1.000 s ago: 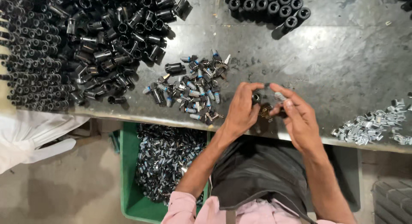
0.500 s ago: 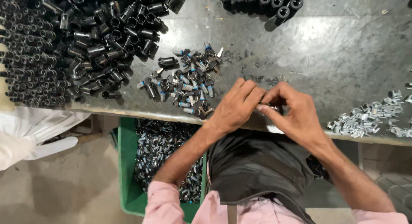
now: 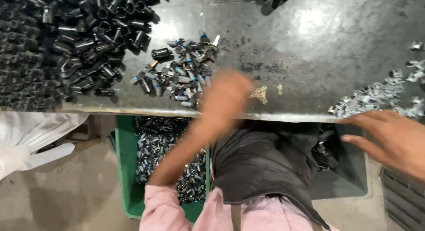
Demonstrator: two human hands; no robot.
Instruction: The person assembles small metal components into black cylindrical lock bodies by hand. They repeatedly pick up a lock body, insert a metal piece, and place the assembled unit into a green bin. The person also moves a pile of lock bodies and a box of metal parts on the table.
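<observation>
Blurred left hand (image 3: 226, 96) nears the blue-tipped fittings (image 3: 183, 76), grip unclear; the right hand (image 3: 389, 135), fingers spread, approaches the silver clips (image 3: 376, 100): pinch singly.

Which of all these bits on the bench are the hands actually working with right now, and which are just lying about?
In use:
- left hand, blurred, over the blue-tipped parts
- right hand, near the silver clips

Lying about:
- black tubes heaped on the table
- green bin of parts below
- yellowish scrap
- white bag
</observation>
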